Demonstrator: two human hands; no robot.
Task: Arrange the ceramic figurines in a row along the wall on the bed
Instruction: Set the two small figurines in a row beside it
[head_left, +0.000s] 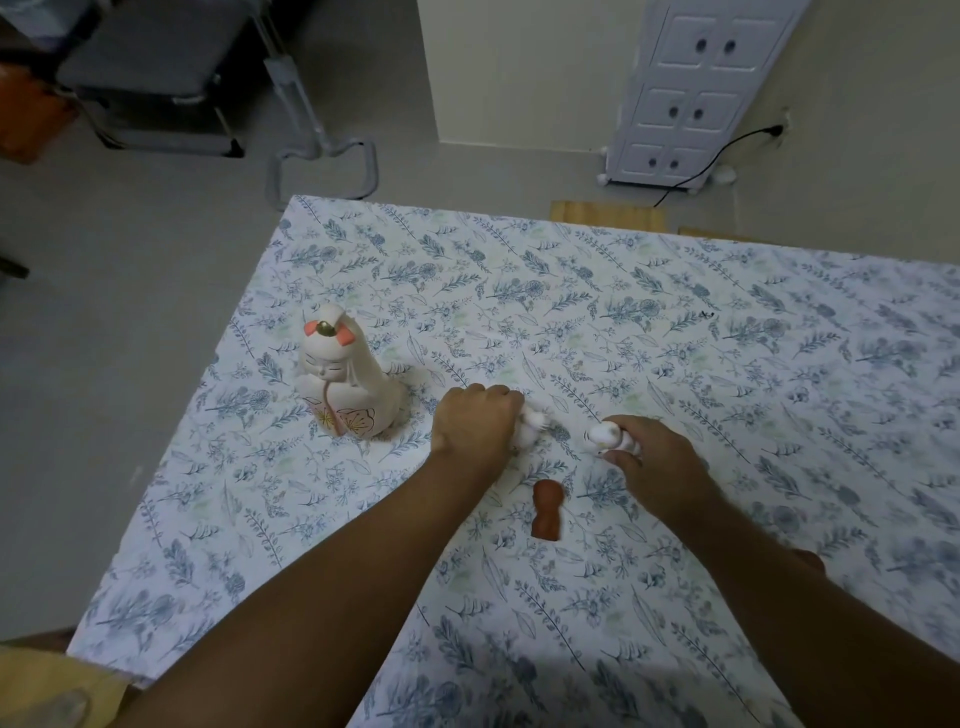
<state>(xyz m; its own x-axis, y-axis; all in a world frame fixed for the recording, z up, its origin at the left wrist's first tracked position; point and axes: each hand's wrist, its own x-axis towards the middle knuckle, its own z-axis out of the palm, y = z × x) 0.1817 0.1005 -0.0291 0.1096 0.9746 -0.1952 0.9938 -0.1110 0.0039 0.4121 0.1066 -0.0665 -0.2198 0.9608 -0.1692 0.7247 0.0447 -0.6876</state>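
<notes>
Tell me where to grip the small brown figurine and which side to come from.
The brown figurine stands upright, free between both forearms. Probably best to come from above and pinch its narrow neck under the round head, since that waist gives fingers a stop. Both hands are occupied: left hand, right hand.

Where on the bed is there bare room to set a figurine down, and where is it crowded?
Free: the wide stretch of sheet beyond and right of the right hand, and the near left corner below the tall doll. Crowded: the middle, where the left hand, right hand and brown figurine cluster.
</notes>
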